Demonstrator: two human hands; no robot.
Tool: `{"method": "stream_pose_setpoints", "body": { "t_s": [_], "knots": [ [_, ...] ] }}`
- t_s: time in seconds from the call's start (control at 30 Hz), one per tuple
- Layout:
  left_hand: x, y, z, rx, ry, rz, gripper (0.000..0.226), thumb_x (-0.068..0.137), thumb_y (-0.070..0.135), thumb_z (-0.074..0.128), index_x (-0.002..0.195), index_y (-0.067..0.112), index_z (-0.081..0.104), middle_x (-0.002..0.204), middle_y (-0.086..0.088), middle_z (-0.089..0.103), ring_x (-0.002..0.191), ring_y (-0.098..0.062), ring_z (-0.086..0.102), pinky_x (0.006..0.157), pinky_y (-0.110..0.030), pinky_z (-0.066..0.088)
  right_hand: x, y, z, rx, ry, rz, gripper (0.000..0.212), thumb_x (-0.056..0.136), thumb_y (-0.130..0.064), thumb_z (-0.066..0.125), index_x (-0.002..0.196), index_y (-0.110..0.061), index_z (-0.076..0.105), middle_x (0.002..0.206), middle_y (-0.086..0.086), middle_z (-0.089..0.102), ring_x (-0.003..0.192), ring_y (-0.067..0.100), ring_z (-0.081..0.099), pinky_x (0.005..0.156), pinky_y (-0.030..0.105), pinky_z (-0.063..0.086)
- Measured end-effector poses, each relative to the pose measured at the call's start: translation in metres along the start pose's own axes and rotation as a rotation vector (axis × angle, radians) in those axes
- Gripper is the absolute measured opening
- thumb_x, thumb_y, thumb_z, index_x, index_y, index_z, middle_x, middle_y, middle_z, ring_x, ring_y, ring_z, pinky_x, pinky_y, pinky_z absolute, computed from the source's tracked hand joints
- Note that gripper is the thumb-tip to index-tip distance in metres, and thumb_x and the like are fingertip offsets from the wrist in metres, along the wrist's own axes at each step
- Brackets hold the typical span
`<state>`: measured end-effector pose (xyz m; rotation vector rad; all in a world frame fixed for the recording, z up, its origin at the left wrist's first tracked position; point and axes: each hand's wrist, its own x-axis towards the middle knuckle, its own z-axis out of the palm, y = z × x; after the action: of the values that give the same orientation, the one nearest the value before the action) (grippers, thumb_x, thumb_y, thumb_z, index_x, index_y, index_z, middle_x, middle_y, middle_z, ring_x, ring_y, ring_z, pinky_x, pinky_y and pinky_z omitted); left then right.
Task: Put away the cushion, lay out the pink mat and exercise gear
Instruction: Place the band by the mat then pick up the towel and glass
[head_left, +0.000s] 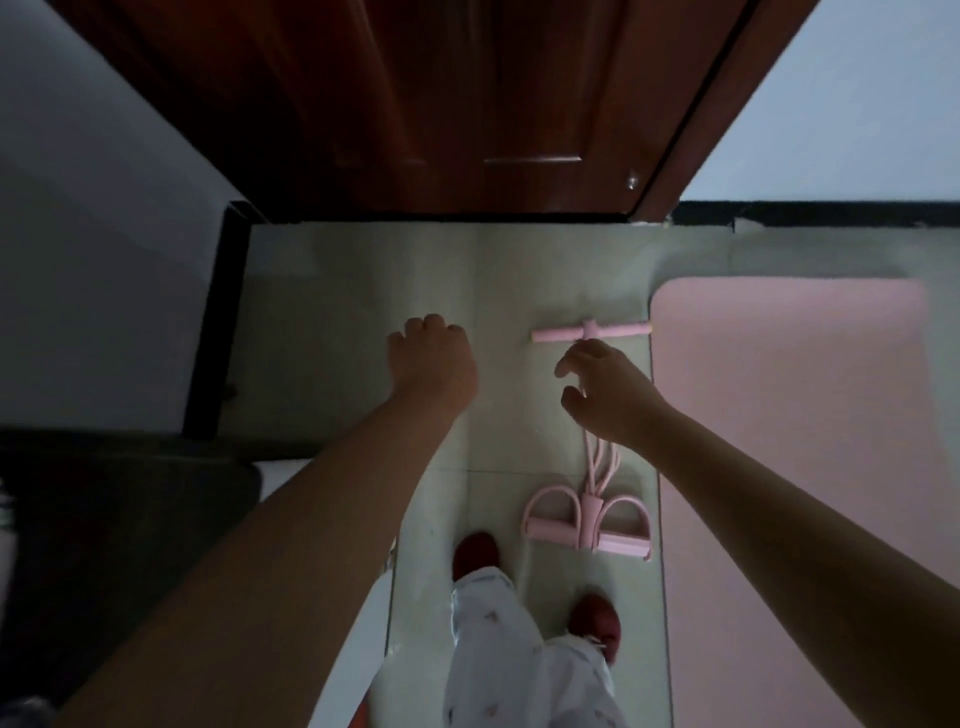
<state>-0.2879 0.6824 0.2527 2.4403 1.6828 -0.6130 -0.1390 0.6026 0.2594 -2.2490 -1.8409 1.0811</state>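
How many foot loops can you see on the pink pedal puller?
2: the left foot loop and the right foot loop, side by side on the floor, left of the pink mat.

The mat (810, 415) at right is plain pale pink. The pedal puller (589, 499) beside it is pink too. The floor (337, 312) is pale grey-green tile. The far door (415, 104) is dark reddish-brown wood. Near, the slippers (475, 553) are red and the trousers (519, 660) white with small pink marks.
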Motion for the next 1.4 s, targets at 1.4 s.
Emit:
{"method": "stream_pose_setpoints", "body": {
  "t_s": [1.4],
  "knots": [
    [-0.295,-0.336,0.014,-1.128,-0.132,-0.967,0.045,0.096,0.029,0.043,0.126,-0.004,0.048,0.133,-0.027,0.05,0.122,-0.039,0.05,0.097,-0.039,0.043,-0.169,-0.356,0.137,0.5,-0.67,0.188,0.009,0.079,-0.007,0.067,0.073,-0.014,0.064,0.068,-0.002,0.054,0.069,0.008,0.051,0.056,0.015,0.039]
  ]
}}
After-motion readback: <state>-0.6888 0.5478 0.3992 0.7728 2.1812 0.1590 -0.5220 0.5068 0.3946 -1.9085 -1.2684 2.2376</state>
